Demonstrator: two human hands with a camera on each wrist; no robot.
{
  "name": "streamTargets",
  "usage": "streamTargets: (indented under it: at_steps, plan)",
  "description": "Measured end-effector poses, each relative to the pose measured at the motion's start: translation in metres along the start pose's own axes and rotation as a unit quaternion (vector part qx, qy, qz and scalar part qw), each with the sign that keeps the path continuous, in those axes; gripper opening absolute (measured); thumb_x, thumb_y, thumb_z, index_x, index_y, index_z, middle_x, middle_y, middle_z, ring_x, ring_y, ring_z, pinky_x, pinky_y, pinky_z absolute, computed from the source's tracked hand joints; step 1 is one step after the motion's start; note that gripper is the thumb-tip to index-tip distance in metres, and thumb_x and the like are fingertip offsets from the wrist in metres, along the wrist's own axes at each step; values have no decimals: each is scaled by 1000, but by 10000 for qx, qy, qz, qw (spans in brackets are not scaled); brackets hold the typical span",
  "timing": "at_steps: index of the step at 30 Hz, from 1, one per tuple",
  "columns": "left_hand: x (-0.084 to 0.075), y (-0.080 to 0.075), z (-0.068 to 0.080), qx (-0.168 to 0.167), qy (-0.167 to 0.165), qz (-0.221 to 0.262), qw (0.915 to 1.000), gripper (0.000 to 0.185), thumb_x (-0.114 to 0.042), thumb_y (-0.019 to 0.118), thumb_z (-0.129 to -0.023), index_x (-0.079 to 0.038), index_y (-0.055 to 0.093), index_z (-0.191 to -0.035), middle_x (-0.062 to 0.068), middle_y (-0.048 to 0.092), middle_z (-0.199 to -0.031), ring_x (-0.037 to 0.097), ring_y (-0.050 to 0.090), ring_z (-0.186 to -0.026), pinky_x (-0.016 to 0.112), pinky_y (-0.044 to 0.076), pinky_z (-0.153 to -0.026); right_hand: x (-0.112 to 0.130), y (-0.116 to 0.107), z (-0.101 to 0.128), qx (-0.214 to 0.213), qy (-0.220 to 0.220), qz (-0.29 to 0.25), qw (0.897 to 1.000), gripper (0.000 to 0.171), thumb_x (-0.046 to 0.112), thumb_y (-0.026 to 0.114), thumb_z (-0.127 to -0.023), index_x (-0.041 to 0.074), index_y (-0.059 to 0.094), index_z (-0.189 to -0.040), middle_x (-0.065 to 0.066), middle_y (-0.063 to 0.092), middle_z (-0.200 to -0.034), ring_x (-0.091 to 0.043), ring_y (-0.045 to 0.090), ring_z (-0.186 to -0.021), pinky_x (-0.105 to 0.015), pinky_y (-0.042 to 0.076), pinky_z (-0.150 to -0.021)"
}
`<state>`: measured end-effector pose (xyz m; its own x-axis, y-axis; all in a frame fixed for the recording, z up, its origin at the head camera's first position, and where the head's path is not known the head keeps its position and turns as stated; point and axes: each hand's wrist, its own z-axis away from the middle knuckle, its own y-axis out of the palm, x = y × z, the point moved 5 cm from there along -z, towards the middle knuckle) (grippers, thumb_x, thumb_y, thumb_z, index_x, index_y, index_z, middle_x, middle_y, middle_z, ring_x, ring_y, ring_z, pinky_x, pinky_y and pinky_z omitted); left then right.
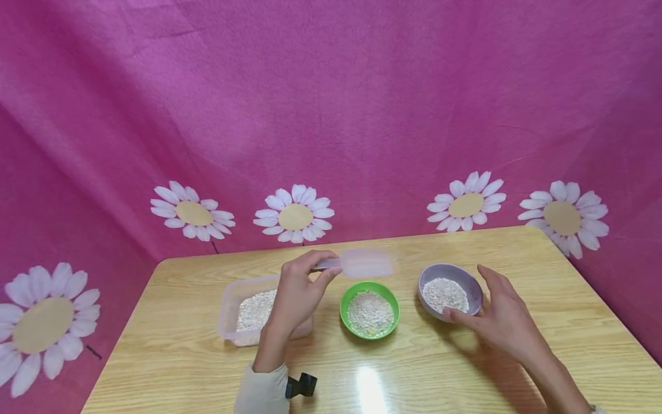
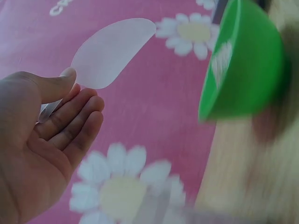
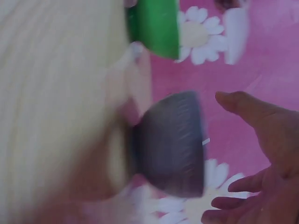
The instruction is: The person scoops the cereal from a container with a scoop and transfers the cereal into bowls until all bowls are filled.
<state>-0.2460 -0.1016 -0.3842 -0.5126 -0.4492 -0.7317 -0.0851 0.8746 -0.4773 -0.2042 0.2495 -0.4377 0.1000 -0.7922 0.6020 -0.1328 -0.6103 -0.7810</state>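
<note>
My left hand (image 1: 298, 293) pinches a translucent plastic scoop (image 1: 366, 263) by its handle, thumb against fingers. Its flat pale blade (image 2: 114, 53) extends to the right, above and behind a green bowl (image 1: 345, 310) of pale, oat-like flakes (image 1: 370, 313). Farther right, a purple bowl (image 1: 476, 296) holds more of these flakes (image 1: 445, 295). Beside that bowl is my right hand (image 1: 509, 319), thumb and fingers spread around its right side. In the right wrist view, a gap shows between the hand (image 3: 268, 154) and the bowl (image 3: 170, 144).
Partly hidden behind my left forearm, a clear plastic tub (image 1: 227, 310) with pale flakes stands on the wooden table (image 1: 170, 345). A pink cloth (image 1: 331, 115) with white daisies hangs along the table's back and sides.
</note>
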Motion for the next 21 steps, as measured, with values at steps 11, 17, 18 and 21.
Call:
streamTargets:
  at_steps: [11,17,18,21]
  plan:
    - [48,-91,40,-504,-1092,-839,9892,20,-5,81,-94,-4,80,-115,11,82,-108,6,73,-94,14,56,-85,104,20,-5,312,-508,-681,9959,103,43,90,-87,2,35,-164,-23,40,-168,-50,44,-150,-74,40,-116]
    - [57,-127,54,-516,-1287,-1171,9834,20,-7,81,-96,-5,80,-115,13,82,-107,-7,66,-90,6,50,-79,154,71,-10,861,-785,-1089,9872,99,41,90,-86,5,41,-163,-15,45,-167,-41,45,-153,-64,39,-123]
    - [57,-132,54,-532,-1293,-1222,9826,20,-7,81,-96,-5,80,-116,13,82,-107,-8,66,-90,5,50,-80,160,79,-11,949,-792,-1150,9856,99,41,90,-86,5,41,-163,-13,45,-168,-39,45,-153,-62,39,-123]
    - [58,-145,55,-554,-1262,-1433,9800,20,-8,81,-95,-5,80,-116,13,82,-107,-11,64,-90,1,47,-81,177,101,-11,1154,-846,-1292,9812,99,42,90,-85,4,41,-163,-12,45,-168,-37,46,-153,-59,39,-124]
